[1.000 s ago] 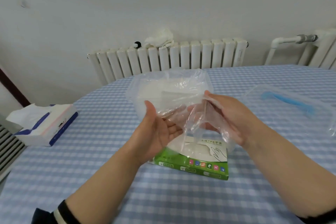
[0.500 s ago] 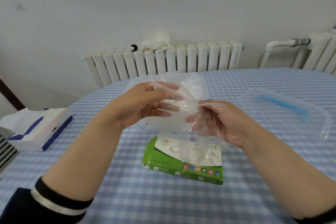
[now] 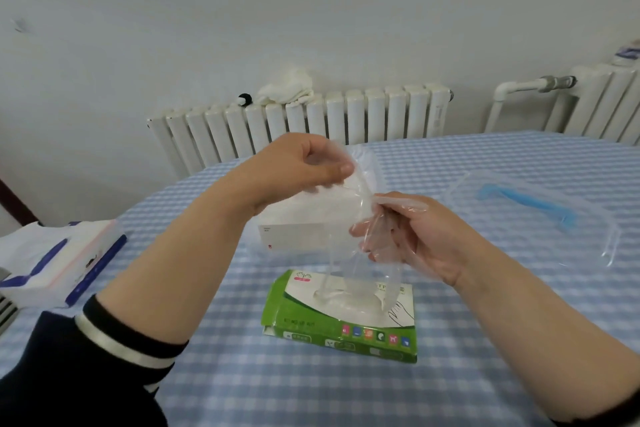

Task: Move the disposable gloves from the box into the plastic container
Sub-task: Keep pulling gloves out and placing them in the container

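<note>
Disposable gloves (image 3: 360, 253), thin clear crinkled film, hang in the air between both hands above the green-and-white cardboard box (image 3: 341, 319), their loose lower end trailing down to the box's top opening. Since half a second ago the left hand (image 3: 304, 166) has risen and drawn away to the left, stretching the film taut toward the right hand (image 3: 408, 236), which has stayed low near the middle. Left thumb and curled fingers pinch the upper edge of the film; the right fingers curl round the bunched lower part, with film draped over them. Behind the hands stands the plastic container (image 3: 363, 163), clear and rounded, with pale sheets already inside. Its transparent lid (image 3: 540, 215) with a blue handle lies flat to the right. All rest on a blue-and-white checked tablecloth (image 3: 242, 385). A soft tissue pack (image 3: 59, 263) sits far left, and a ribbed white radiator (image 3: 304, 125) lines the far wall.
</note>
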`<act>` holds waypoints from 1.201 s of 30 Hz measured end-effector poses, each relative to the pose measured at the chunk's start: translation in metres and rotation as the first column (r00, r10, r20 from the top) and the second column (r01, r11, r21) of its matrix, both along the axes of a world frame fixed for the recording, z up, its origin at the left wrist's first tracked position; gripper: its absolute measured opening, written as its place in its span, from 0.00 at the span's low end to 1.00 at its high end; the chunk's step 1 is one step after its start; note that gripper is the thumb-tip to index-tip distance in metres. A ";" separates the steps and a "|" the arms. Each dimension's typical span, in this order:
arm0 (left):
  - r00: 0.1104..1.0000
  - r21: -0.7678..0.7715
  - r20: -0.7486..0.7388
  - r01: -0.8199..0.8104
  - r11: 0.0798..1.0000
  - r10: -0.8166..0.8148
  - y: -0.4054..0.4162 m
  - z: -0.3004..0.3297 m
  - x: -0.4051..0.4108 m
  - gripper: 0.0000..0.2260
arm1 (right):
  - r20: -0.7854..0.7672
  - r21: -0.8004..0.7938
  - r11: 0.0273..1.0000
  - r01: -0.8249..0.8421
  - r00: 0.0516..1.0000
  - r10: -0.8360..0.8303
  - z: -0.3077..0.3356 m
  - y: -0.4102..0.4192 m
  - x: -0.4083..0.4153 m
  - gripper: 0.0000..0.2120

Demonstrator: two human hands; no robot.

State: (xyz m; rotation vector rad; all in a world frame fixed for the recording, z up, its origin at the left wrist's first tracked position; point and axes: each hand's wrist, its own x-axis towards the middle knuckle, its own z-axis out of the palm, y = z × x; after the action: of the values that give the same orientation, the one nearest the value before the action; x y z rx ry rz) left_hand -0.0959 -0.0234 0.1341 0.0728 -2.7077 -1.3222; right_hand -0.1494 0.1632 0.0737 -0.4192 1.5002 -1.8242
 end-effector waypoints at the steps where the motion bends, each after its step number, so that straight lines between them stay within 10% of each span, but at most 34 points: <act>1: 0.999 -0.062 0.014 0.042 0.997 -0.041 0.001 0.005 -0.003 0.04 | 0.021 -0.001 1.000 0.007 1.000 -0.007 0.000 -0.001 0.000 0.13; 6: 0.991 -0.004 0.060 0.120 0.993 -0.120 0.001 0.019 -0.023 0.03 | 0.194 -0.080 0.994 0.072 0.979 -0.056 0.000 -0.002 0.003 0.14; 11: 0.957 0.104 -0.029 -0.284 0.953 0.288 -0.038 0.011 -0.058 0.08 | 0.191 -0.105 0.977 0.188 0.968 -0.165 -0.002 0.002 -0.006 0.23; 17: 0.880 -0.216 -0.002 -0.464 0.859 0.475 -0.076 -0.021 -0.063 0.10 | 0.146 -0.109 0.982 0.152 0.980 -0.136 0.001 0.001 -0.004 0.18; 28: 0.914 -0.800 -0.241 -0.377 0.466 0.326 -0.098 -0.054 -0.049 0.19 | 0.028 -0.035 0.998 0.047 0.999 -0.046 -0.002 -0.003 0.004 0.12; 36: 0.866 -0.266 -0.231 -0.495 0.827 0.444 -0.106 -0.049 -0.036 0.07 | -0.375 0.240 0.971 0.007 0.923 0.086 -0.012 -0.009 0.009 0.06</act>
State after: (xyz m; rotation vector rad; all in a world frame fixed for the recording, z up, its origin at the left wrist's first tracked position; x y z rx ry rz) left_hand -0.1319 -0.1297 0.0848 0.5433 -2.4935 -0.7086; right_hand -0.1401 0.1542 0.0619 -0.7131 1.9347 -1.5636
